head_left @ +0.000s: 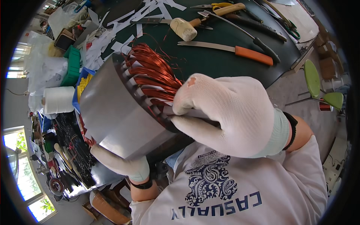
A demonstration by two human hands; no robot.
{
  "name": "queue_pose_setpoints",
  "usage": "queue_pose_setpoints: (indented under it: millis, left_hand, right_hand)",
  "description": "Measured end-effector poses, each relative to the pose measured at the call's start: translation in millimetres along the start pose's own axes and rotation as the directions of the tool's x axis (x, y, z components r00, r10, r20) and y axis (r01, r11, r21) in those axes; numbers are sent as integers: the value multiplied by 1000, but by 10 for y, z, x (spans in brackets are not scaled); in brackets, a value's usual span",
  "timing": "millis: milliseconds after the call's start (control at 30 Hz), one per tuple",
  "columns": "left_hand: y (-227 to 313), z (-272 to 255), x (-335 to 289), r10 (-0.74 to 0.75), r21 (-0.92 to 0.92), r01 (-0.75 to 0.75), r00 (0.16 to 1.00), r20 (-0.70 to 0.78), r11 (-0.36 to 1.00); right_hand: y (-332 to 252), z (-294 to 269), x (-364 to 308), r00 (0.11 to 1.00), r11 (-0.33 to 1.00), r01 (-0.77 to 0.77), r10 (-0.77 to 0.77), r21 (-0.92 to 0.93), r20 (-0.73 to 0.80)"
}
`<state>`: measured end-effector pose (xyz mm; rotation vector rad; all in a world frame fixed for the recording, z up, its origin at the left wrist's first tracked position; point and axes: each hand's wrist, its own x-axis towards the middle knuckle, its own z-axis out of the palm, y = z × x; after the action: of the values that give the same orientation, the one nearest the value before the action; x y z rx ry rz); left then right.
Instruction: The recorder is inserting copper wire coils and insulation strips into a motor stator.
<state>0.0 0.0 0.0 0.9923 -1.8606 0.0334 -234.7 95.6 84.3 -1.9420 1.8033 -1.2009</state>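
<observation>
A metal motor stator (118, 108) lies tilted in front of me, its smooth grey cylinder facing up. Bundles of red-brown enamelled copper wire (153, 75) fan out of its right end, with white insulating liners between them in the slots. My right hand (228, 112), in a white knit glove worn through at a knuckle, is closed at this end. Its thumb and fingers pinch a thin pale strip (193, 112) beside the slots. My left hand (118, 161), also gloved, curls round the stator's lower left edge near more red wire; most of its fingers are hidden.
A wooden mallet (183, 30), an orange-handled knife (253, 55) and other hand tools lie on the dark green tabletop (225, 71). White paper strips (112, 35) are scattered at the back left. A thread spool (59, 100), a green bin (71, 65) and black sleeving (73, 138) stand left.
</observation>
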Motion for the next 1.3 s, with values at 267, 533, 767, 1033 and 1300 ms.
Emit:
queue_pose_setpoints:
  millis: [267, 533, 767, 1033, 1300]
  left_hand:
    - [12, 20, 5, 43, -19, -43, 999, 9, 999]
    - [21, -13, -37, 50, 96, -51, 999, 14, 994]
    - [-43, -32, -16, 124, 89, -128, 991, 41, 988]
    - [-105, -25, -45, 39, 28, -40, 999, 37, 999]
    - [-26, -33, -47, 174, 144, -174, 985, 10, 974]
  right_hand:
    - [73, 86, -32, 995, 999, 16, -13, 35, -99]
    - [37, -138, 226, 878, 988, -142, 154, -60, 454]
    - [105, -86, 182, 983, 998, 63, -62, -2, 171]
    - [-108, -115, 150, 991, 977, 88, -65, -196, 120]
    - [-156, -64, 84, 992, 966, 76, -49, -247, 114]
